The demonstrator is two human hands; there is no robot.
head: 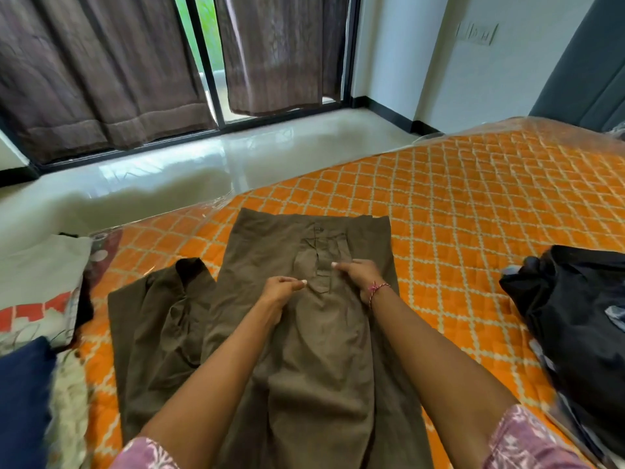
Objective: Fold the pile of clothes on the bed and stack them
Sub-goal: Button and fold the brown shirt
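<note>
Head camera: an olive-brown shirt (304,333) is lying spread flat on a bed covered by an orange lattice-patterned quilt (456,198), its buttoned placket facing up and one sleeve trailing off to the left. The left hand (282,291) is pinching the cloth just left of the placket with curled fingers, while the right hand (358,274), a red thread band at its wrist, is pressing down just right of the placket; whether its fingers are gripping a fold is hard to tell at this angle. A heap of dark clothes (575,319) is sitting near the quilt's right edge. Folded light-coloured garments (44,275) are resting at the left. Brown curtains (101,69) are hanging over the window beyond.
</note>
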